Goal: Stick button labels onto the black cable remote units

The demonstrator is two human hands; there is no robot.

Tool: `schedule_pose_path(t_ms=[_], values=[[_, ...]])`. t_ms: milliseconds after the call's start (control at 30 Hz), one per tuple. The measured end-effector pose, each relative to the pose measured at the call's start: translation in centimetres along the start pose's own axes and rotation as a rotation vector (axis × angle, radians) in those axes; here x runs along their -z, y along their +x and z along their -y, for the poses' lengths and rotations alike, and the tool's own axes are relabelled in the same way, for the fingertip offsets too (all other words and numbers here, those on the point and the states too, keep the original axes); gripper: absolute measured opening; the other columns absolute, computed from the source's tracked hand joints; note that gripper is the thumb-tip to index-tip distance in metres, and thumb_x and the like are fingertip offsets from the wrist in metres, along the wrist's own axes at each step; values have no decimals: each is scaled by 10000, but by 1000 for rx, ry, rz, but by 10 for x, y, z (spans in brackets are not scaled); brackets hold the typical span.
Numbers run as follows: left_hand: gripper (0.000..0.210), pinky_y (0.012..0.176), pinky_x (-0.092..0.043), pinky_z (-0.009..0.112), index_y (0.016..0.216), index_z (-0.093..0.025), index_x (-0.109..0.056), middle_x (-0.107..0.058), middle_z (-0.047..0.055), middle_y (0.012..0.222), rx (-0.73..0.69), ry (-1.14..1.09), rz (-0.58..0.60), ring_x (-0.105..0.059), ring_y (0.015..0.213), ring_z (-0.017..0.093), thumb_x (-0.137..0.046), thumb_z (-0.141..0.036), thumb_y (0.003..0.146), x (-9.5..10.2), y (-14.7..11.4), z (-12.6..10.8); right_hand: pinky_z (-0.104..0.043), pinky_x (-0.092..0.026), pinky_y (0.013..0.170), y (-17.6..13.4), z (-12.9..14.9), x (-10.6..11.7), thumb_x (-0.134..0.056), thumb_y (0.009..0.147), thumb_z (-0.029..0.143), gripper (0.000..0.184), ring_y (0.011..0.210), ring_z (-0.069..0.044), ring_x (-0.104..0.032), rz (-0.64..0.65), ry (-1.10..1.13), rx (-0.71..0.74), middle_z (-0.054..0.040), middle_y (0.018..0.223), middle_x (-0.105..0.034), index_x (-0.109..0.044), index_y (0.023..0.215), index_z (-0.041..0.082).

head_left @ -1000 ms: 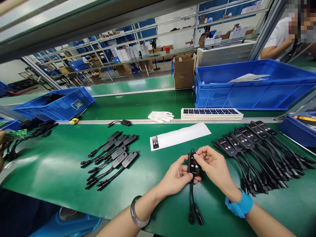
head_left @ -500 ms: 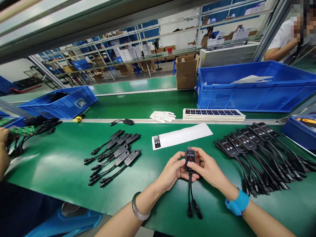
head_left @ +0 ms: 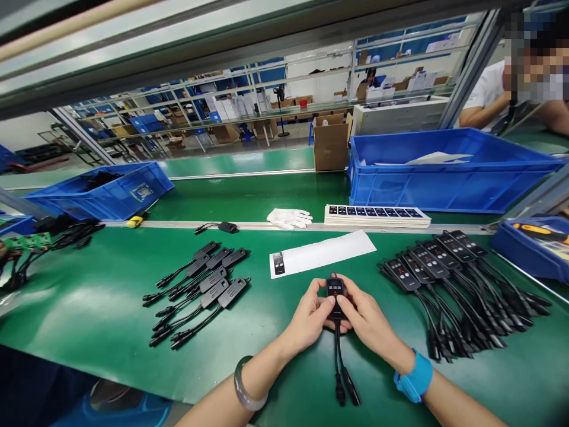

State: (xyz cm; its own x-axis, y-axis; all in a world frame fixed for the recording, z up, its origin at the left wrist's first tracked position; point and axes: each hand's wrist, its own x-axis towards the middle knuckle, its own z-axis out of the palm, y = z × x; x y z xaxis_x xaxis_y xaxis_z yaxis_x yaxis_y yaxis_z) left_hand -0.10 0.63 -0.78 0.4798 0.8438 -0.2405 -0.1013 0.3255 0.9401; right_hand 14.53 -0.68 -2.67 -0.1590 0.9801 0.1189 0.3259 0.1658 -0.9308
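Note:
Between both hands I hold a small black controller box point(head_left: 336, 289) with two short cables hanging down toward me. My left hand point(head_left: 311, 314) grips its left side, thumb on the front face. My right hand point(head_left: 362, 311) holds the right side, its thumb also pressed on the labelled front. Just beyond lies a white label sheet point(head_left: 324, 254) with one dark label at its left end. Several black controllers without front labels showing point(head_left: 217, 284) lie in a group to the left. On the right, several labelled controllers point(head_left: 431, 261) lie in an overlapping row, cables toward me.
A stack of label sheets point(head_left: 377, 216) and a white glove point(head_left: 290, 218) lie along the metal strip. Behind stand a large blue bin point(head_left: 444, 184) and a cardboard box point(head_left: 331, 145). Another blue bin point(head_left: 102, 196) is at left. A person point(head_left: 484, 95) sits at far right.
Both thumbs have come closer together on the controller's front face. The view has shifted slightly, and the other person's hand at the left edge is out of sight.

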Motion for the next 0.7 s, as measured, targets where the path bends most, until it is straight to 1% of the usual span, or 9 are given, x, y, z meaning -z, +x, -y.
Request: schedule_pose_path(t_ms=[133,233,267,333,400,467,533,600,700], values=[[497,634,-530,282,1125,-186,-407,-680,91,957,-37,-134,-40,-685,718,190,-622,-499,804,-1,5,0,-359,-519,788,-1,1,-1,-382,933,400,545,967,-228,-581,-63,-156,49,-117,1133,-577,-295,1415,163],[581,770,-508,331,1304,-204,-337,-661,116,1063,-73,-216,37,-668,873,203,-530,-523,859,2,7,-2,-382,-508,871,0,2,5,-447,915,341,558,1102,-247,-513,-90,-332,164,-114,1229,-505,-262,1426,215],[585,817,-494,354,1334,-200,-333,-652,125,1093,-94,-153,70,-654,915,208,-496,-525,876,5,7,-4,-392,-492,908,1,2,11,-432,919,305,519,1128,-248,-497,-106,-393,201,-108,1232,-501,-284,1410,226],[545,921,-447,402,1331,-199,-401,-613,133,1183,-198,144,74,-606,1021,225,-487,-500,886,10,6,-7,-404,-482,922,4,2,26,-391,919,252,456,1109,-253,-508,-189,-536,233,-116,1199,-507,-341,1370,209],[502,1021,-366,442,1299,-208,-475,-549,126,1286,-330,524,10,-521,1153,254,-529,-458,868,17,6,-9,-396,-516,827,4,0,46,-403,895,235,439,1002,-269,-554,-288,-739,187,-148,1137,-510,-405,1325,149],[532,1087,-281,472,1311,-200,-478,-467,135,1375,-393,793,-58,-408,1273,283,-569,-428,839,24,7,-11,-386,-524,679,2,-4,68,-410,868,200,420,845,-273,-581,-320,-1011,89,-171,1051,-527,-477,1267,84],[594,1118,-217,504,1329,-173,-459,-367,160,1447,-380,909,-91,-292,1354,313,-598,-424,809,28,9,-10,-397,-493,591,-2,-10,86,-406,841,146,391,772,-294,-577,-324,-1292,6,-184,981,-556,-553,1191,54],[655,1136,-154,531,1334,-154,-449,-279,178,1490,-361,961,-112,-190,1394,338,-634,-431,770,31,13,-8,-412,-465,561,-2,-15,97,-405,812,95,379,770,-330,-573,-359,-1485,-18,-197,963,-581,-610,1130,61],[753,1134,-114,564,1345,-119,-424,-213,216,1504,-356,1039,-124,-105,1404,371,-677,-454,720,32,18,-3,-435,-460,578,13,-14,93,-412,806,87,386,817,-358,-574,-373,-1500,26,-208,1046,-589,-628,1125,89]])
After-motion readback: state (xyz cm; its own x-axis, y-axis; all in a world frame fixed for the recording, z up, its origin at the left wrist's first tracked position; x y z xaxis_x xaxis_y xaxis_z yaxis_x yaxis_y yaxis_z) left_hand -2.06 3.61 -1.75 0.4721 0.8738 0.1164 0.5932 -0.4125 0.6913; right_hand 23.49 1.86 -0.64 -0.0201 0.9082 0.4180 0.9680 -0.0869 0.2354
